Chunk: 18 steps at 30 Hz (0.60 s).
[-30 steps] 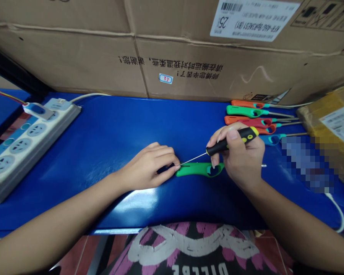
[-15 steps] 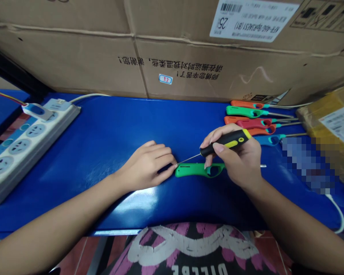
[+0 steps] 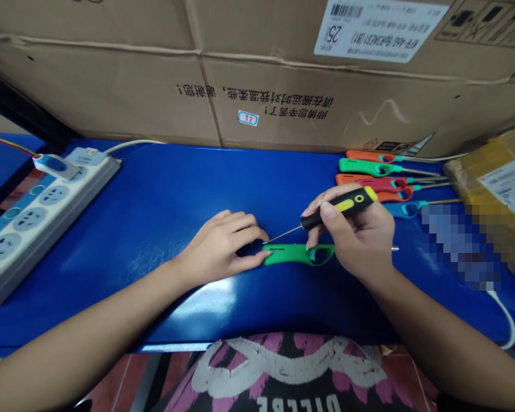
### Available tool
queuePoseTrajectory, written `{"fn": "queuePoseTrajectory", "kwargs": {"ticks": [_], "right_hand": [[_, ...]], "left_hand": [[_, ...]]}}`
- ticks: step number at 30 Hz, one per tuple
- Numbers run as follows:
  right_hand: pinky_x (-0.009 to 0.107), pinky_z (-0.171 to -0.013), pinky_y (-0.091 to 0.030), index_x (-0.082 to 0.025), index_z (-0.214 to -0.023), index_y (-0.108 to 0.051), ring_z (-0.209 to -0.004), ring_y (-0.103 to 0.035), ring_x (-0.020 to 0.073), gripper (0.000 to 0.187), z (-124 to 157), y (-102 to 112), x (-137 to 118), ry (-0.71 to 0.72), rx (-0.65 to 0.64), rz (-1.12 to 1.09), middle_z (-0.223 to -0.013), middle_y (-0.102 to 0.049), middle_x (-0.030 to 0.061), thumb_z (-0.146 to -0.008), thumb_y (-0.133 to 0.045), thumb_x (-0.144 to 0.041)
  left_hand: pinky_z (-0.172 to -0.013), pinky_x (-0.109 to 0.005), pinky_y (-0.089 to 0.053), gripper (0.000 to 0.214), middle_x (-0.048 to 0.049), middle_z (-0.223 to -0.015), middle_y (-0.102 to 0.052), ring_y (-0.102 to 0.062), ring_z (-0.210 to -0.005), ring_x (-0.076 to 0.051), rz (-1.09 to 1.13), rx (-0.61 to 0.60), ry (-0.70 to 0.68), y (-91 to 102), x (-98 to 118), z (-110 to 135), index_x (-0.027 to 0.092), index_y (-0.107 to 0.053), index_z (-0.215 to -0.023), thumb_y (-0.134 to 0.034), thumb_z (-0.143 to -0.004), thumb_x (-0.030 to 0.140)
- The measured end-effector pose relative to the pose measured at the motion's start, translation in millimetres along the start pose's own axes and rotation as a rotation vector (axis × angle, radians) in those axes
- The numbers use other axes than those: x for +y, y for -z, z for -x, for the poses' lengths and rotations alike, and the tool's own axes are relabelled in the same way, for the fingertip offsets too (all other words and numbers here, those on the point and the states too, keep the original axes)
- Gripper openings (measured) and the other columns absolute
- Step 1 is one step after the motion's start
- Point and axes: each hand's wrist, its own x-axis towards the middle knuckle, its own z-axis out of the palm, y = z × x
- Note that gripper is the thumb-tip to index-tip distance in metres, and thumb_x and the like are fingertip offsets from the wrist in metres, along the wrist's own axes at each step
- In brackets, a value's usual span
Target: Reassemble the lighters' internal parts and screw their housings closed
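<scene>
A green long-nosed lighter [image 3: 289, 254] lies flat on the blue table [image 3: 163, 212] in front of me. My left hand [image 3: 223, 247] is curled over its left end, fingertips pinching it. My right hand [image 3: 358, 237] is closed round a black and yellow screwdriver [image 3: 339, 208]. The thin metal shaft slants down to the left and its tip sits at the lighter's left end, beside my left fingers. My right palm hides the lighter's right part; a bit of its metal nozzle shows past my wrist.
Several coloured lighters [image 3: 380, 177] lie in a row at the back right. A white power strip [image 3: 34, 212] sits at the left. Cardboard boxes [image 3: 249, 68] wall off the back. A yellow-brown parcel [image 3: 498, 189] and a white cable [image 3: 508, 320] are on the right.
The screwdriver handle dropped and shifted left slightly, then rose a little. My left fingers spread a bit more over the lighter's end. The lighter stayed put.
</scene>
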Motion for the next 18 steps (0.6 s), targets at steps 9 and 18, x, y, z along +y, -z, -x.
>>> {"fn": "queuePoseTrajectory", "kwargs": {"ticks": [9, 18], "right_hand": [[0.025, -0.034, -0.040, -0.026, -0.092, -0.064, -0.040, -0.051, 0.0087, 0.005, 6, 4, -7, 0.111, -0.069, 0.035, -0.068, -0.061, -0.0022, -0.094, -0.065, -0.031], [0.027, -0.048, -0.048, -0.025, -0.092, -0.064, -0.063, -0.060, 0.0140, 0.013, 11, 3, -3, 0.134, -0.151, 0.177, -0.086, -0.065, 0.0031, -0.086, -0.074, -0.028]], "left_hand": [[-0.078, -0.034, -0.040, 0.045, -0.0044, -0.109, -0.068, -0.063, -0.098, -0.021, 0.064, -0.088, 0.029, -5.9, 2, 2, 0.022, -0.068, -0.119, -0.071, -0.086, 0.054], [-0.079, -0.034, -0.041, 0.033, -0.0047, -0.101, -0.068, -0.062, -0.092, -0.020, 0.156, -0.097, 0.064, -13.0, 5, 0, 0.020, -0.072, -0.109, -0.072, -0.087, 0.045]]}}
